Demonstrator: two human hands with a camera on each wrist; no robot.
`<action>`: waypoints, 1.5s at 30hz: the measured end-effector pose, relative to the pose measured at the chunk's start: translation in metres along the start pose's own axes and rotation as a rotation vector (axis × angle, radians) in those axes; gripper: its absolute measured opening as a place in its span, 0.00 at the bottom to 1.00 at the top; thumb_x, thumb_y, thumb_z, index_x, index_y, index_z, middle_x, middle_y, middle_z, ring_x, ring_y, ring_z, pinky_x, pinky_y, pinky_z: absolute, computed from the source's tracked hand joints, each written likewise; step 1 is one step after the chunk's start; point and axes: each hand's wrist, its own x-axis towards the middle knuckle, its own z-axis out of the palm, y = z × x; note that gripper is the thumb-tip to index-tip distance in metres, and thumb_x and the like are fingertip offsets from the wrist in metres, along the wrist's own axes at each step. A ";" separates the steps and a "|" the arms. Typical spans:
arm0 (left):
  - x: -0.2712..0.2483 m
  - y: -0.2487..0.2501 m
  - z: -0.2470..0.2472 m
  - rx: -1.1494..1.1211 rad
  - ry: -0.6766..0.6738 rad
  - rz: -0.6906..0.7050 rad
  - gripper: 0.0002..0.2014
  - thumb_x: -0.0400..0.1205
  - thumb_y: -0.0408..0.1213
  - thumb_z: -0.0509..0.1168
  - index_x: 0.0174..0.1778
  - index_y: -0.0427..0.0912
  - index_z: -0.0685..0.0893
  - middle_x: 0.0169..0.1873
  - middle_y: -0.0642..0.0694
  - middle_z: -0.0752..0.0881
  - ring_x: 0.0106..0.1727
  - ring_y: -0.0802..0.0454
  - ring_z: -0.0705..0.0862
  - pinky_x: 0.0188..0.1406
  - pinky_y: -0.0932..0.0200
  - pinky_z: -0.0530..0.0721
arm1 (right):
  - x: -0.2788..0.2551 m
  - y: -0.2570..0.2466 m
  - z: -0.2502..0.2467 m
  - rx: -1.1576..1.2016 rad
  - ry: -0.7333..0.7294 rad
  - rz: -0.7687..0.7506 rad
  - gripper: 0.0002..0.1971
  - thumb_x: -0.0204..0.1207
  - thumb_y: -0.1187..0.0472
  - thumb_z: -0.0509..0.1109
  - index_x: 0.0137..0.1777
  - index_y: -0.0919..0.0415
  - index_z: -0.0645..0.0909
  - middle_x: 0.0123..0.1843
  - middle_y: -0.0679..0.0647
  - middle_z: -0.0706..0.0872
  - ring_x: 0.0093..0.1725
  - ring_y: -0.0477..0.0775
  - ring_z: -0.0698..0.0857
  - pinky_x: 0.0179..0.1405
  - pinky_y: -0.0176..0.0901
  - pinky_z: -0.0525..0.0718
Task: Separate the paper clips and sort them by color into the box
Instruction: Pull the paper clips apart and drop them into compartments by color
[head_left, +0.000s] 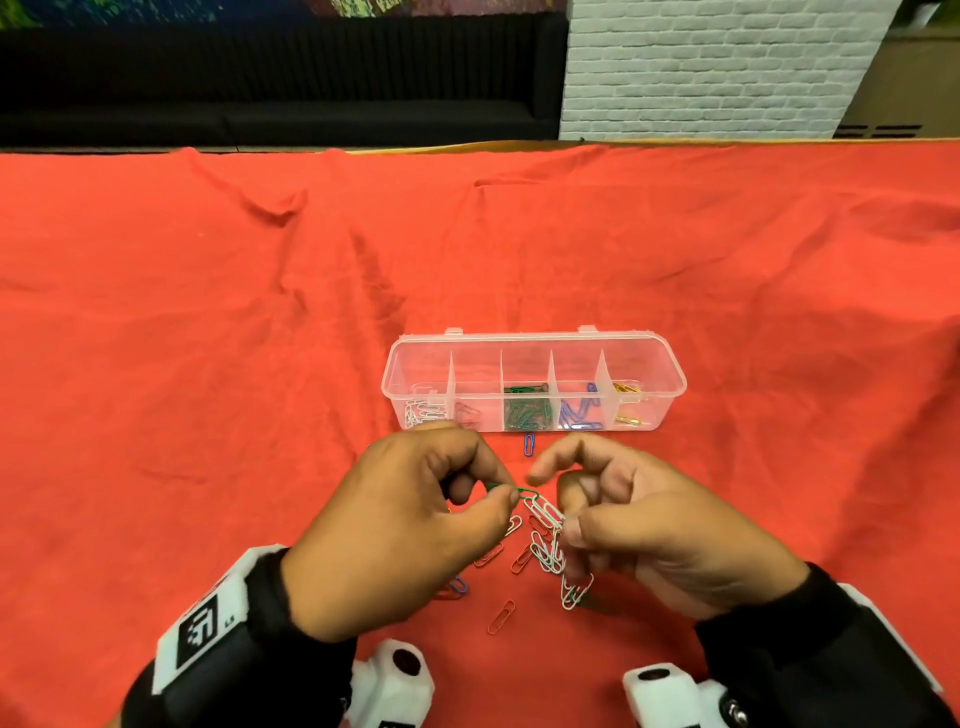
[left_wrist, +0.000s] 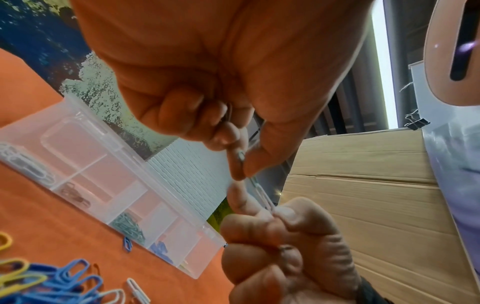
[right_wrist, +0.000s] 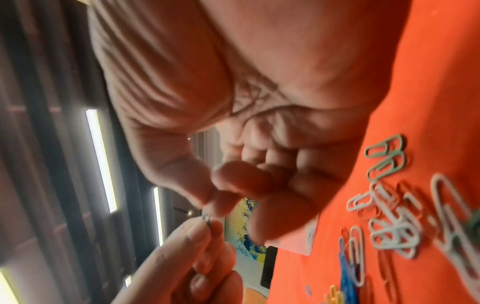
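Now the left hand (head_left: 400, 525) pinches a small green wire paper clip (head_left: 511, 491) and the right hand (head_left: 649, 525) pinches the white clip chain (head_left: 548, 540), just before the clear plastic box (head_left: 670, 387); next, slide the green one free, I think.

One clear box (head_left: 670, 387), five compartments. Two hands: left hand (head_left: 395, 540), right hand (head_left: 660, 530). One loose blue clip (head_left: 529, 443) beside the box; three loose red clips (head_left: 501, 617) on the cloth.

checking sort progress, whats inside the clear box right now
Inside the clear box, five compartments from the left: white clips, red clips, green clips, blue clips, yellow clips. The left hand covers the near-left corner.
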 end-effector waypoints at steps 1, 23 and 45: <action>0.000 0.000 0.000 0.003 -0.005 0.007 0.03 0.72 0.47 0.72 0.35 0.54 0.87 0.29 0.49 0.78 0.29 0.59 0.76 0.28 0.68 0.71 | 0.000 0.000 0.001 -0.062 -0.023 0.003 0.21 0.62 0.76 0.64 0.51 0.59 0.87 0.27 0.54 0.73 0.23 0.52 0.77 0.28 0.42 0.78; 0.003 -0.007 0.004 -0.180 -0.220 -0.152 0.10 0.76 0.49 0.67 0.38 0.47 0.87 0.25 0.53 0.80 0.28 0.61 0.74 0.29 0.61 0.73 | 0.002 0.004 0.000 -0.052 -0.009 -0.065 0.15 0.67 0.74 0.73 0.52 0.61 0.82 0.45 0.60 0.88 0.42 0.56 0.89 0.33 0.44 0.88; 0.003 -0.006 0.005 -0.303 -0.128 -0.234 0.13 0.75 0.49 0.71 0.35 0.41 0.84 0.23 0.47 0.77 0.24 0.57 0.70 0.26 0.63 0.69 | 0.006 0.007 -0.006 -0.100 0.241 -0.340 0.08 0.60 0.68 0.77 0.37 0.56 0.90 0.32 0.52 0.86 0.32 0.48 0.82 0.31 0.36 0.80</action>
